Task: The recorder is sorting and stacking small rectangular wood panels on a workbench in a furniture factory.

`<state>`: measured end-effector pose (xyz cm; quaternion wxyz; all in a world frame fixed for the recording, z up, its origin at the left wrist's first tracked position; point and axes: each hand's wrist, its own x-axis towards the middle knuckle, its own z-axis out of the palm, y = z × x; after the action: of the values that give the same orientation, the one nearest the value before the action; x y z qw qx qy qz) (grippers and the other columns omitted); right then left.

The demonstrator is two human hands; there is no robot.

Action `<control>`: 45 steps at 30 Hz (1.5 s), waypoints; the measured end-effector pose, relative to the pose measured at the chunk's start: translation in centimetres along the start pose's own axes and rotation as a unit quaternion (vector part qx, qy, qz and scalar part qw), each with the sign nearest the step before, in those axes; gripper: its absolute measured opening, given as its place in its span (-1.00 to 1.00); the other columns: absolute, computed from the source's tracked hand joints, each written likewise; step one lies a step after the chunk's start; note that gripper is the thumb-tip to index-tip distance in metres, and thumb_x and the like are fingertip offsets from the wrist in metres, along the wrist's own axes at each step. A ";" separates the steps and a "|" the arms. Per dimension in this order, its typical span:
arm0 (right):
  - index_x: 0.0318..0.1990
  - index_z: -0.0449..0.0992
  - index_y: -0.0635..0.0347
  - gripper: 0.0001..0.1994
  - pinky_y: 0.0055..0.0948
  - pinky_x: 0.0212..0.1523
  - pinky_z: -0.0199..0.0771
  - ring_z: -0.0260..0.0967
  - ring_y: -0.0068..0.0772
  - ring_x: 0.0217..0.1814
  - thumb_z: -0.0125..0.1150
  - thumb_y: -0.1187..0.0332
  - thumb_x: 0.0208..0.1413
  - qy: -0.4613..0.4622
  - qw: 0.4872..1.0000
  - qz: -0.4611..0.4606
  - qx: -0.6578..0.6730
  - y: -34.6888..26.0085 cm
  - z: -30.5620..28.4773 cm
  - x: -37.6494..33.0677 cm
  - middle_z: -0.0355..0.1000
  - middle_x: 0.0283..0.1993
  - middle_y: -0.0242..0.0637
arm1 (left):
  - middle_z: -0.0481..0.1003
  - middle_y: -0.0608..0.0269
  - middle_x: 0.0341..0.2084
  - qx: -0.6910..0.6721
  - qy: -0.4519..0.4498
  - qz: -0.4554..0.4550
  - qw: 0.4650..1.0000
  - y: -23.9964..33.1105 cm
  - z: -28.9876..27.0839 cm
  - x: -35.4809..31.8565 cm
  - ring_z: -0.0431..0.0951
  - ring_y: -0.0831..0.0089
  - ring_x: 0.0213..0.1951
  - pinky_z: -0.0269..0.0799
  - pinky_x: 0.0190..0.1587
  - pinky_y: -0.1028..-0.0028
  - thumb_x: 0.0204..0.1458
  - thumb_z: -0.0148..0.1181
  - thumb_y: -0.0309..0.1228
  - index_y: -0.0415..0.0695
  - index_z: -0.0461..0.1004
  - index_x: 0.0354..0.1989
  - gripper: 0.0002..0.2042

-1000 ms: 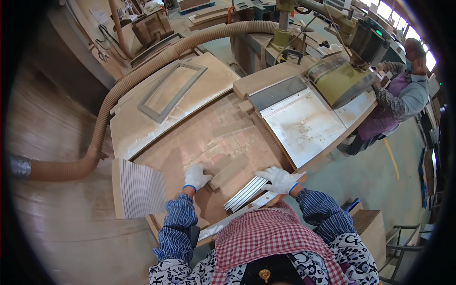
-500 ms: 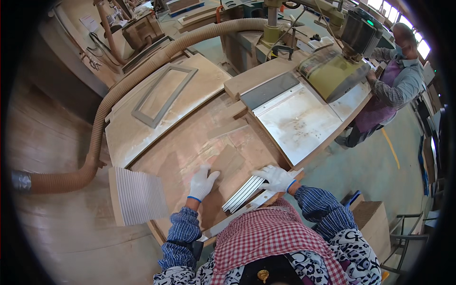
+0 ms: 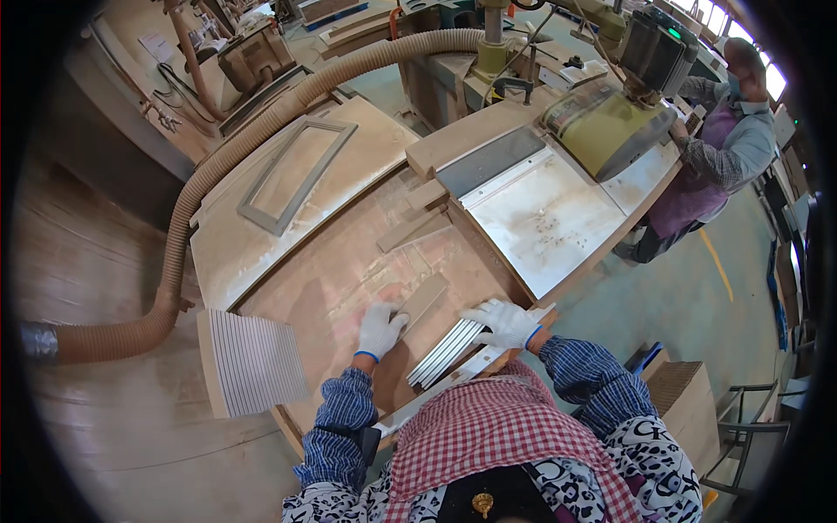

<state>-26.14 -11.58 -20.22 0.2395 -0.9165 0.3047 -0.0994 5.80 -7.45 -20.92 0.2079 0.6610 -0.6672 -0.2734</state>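
My left hand [image 3: 382, 330], in a white glove, is closed at the near end of a flat brown wooden strip [image 3: 425, 298] that slants away over the bench. Thumb and fingertips meet the strip's end; part of the grip is hidden. To its right lies a bundle of narrow strips with white edges [image 3: 443, 355], side by side along the bench's near edge. My gloved right hand [image 3: 503, 325] curls over the far end of this bundle, fingers across the top and thumb on the near side.
At left stands a neat stack of thin panels [image 3: 257, 362]. A grey frame [image 3: 301, 174] lies on the far board, and short wooden pieces [image 3: 412, 228] lie mid-bench. A metal-topped machine [image 3: 545, 218] stands right, a co-worker [image 3: 719, 161] behind it. A ribbed hose [image 3: 187, 200] arches over the left.
My left hand has moved slightly right. The wooden piece beside it looked wider and blurred before; now it shows as a narrow strip. My right hand stays on the bundle.
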 end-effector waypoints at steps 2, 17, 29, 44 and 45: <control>0.26 0.37 -0.05 -0.43 -0.18 0.11 0.38 0.39 -0.09 0.04 0.28 0.09 0.07 -0.002 1.000 0.000 -0.008 -0.1 0.1 0.0 0.47 0.01 -0.17 | 0.57 -0.06 -0.26 0.004 0.028 0.009 1.000 0.1 0.4 -0.5 0.56 -0.01 -0.24 0.45 -0.13 0.21 0.00 0.25 -0.22 -0.18 0.58 -0.15 -0.68; 0.27 0.36 -0.02 -0.42 -0.18 0.11 0.38 0.37 -0.09 0.05 0.25 0.08 0.07 -0.006 1.000 -0.008 -0.006 0.3 0.3 0.0 0.46 -0.02 -0.16 | 0.44 0.02 -0.18 -0.019 0.127 -0.027 0.991 0.9 2.3 -2.3 0.48 0.10 -0.13 0.41 -0.08 0.23 -0.07 0.33 -0.29 -0.18 0.47 -0.24 -0.71; 0.28 0.33 0.00 -0.37 -0.16 0.17 0.34 0.33 -0.04 0.15 0.30 0.12 0.03 -0.039 0.999 0.017 0.001 -0.2 -0.2 0.0 0.41 0.10 -0.11 | 0.55 -0.08 -0.30 -0.029 -0.182 -0.085 0.979 2.8 -1.1 -0.3 0.56 0.13 -0.19 0.43 -0.13 0.23 -0.12 0.36 -0.16 -0.26 0.51 -0.21 -0.58; 0.33 0.23 0.17 -0.13 -0.11 0.25 0.22 0.22 0.00 0.33 0.37 -0.09 -0.11 -0.017 0.993 -0.111 0.039 0.1 -1.4 0.4 0.21 0.36 -0.04 | 0.50 -0.06 -0.21 -0.087 -0.069 0.154 0.982 2.4 3.6 -3.6 0.47 -0.05 -0.11 0.38 0.01 0.17 0.11 0.13 -0.24 -0.19 0.47 -0.05 -0.67; 0.32 0.24 0.17 -0.14 -0.10 0.25 0.21 0.24 0.00 0.32 0.35 -0.09 -0.09 -0.032 0.992 -0.112 0.037 0.2 -1.6 0.5 0.22 0.35 -0.04 | 0.51 -0.06 -0.19 -0.028 -0.001 0.157 0.987 2.3 3.1 -2.4 0.47 -0.04 -0.09 0.37 0.02 0.17 0.08 0.16 -0.23 -0.19 0.48 -0.03 -0.64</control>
<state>-26.37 -12.71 -18.90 0.2704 -0.9381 0.1881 -0.1074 2.21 -4.80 -21.60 0.2661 0.5417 -0.7550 -0.2566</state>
